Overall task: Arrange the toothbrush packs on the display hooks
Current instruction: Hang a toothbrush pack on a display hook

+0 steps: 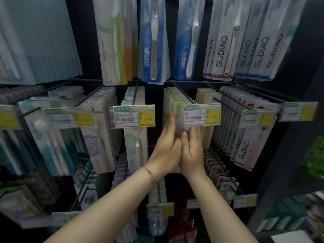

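The left hand [166, 146] and right hand [192, 151] meet at the green-and-white toothbrush packs [172, 100] on the hook [184, 93] right of centre. Straight left fingers press the front pack, probably squaring the row; the price tag [202, 114] hides the right fingertips, so I cannot tell its grip

toothbrush packs [171, 101] on hook [184, 93], price tag [202, 115] at hook's front end

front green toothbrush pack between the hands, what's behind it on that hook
More green packs of the same kind hang in a row behind it on the hook. Their lower parts are covered by the left hand, right hand and price tag.
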